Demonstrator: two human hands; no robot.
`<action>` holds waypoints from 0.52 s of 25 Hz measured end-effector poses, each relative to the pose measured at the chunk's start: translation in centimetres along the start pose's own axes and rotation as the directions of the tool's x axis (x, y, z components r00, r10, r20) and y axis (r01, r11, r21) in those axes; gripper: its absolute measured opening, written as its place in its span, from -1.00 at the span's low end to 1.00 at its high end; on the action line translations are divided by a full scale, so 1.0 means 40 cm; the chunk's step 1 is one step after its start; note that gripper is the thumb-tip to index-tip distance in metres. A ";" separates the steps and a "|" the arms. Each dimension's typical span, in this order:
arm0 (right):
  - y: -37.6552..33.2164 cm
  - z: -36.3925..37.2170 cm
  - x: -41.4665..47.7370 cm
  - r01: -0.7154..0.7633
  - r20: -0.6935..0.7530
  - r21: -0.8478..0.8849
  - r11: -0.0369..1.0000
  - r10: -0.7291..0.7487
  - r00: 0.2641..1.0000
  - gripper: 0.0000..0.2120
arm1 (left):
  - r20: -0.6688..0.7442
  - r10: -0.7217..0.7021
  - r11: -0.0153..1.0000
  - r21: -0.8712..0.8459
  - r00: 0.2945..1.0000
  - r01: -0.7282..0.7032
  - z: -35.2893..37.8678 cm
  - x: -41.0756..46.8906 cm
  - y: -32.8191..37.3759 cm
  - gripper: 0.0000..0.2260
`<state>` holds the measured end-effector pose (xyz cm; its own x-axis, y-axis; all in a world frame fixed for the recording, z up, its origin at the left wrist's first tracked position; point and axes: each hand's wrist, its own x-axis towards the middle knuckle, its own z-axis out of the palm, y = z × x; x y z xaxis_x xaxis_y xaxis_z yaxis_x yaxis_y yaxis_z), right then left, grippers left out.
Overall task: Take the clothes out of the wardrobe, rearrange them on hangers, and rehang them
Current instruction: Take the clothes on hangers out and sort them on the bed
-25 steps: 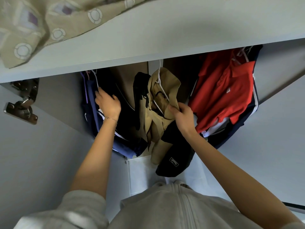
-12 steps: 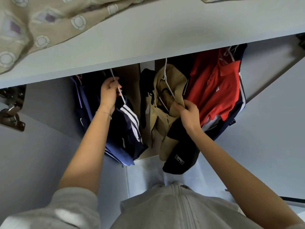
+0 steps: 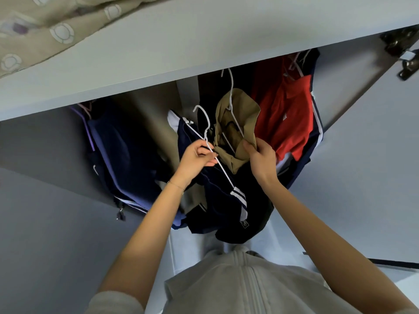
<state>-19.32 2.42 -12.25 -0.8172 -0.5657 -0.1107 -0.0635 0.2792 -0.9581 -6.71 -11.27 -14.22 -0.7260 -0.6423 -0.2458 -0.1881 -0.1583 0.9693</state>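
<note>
Landmark: a white wardrobe shelf spans the frame overhead, with every garment hanging beneath its front edge.
Left grip: the left grip is closed in a pinch on a thin white wire hanger just under its hook, below the shelf's middle.
Navy garment: a dark navy garment with white stripes drapes from that hanger, drooping below the shelf's middle toward the person.
Right grip: the right grip is closed on the lower folds of a khaki cloth garment, thumb on top.
Khaki garment: it hangs on a second white hanger, whose hook rises behind the shelf's edge.
Red polo shirt: hangs beneath the shelf's right part.
Blue-and-purple jacket: hangs beneath the shelf's left part.
Beige circle-patterned fabric: lies on the shelf's left end.
</note>
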 end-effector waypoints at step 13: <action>0.070 -0.215 -0.046 -0.029 -0.066 -0.188 0.982 0.017 0.998 -0.71 | 0.213 -0.030 0.999 0.022 0.977 0.026 0.286 0.043 0.091 -0.91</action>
<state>-22.93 10.91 -12.46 -0.8541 -0.5085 -0.1092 -0.1463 0.4364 -0.8878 -16.21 -4.37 -11.19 -0.8441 -0.4630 -0.2703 -0.2213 -0.1583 0.9623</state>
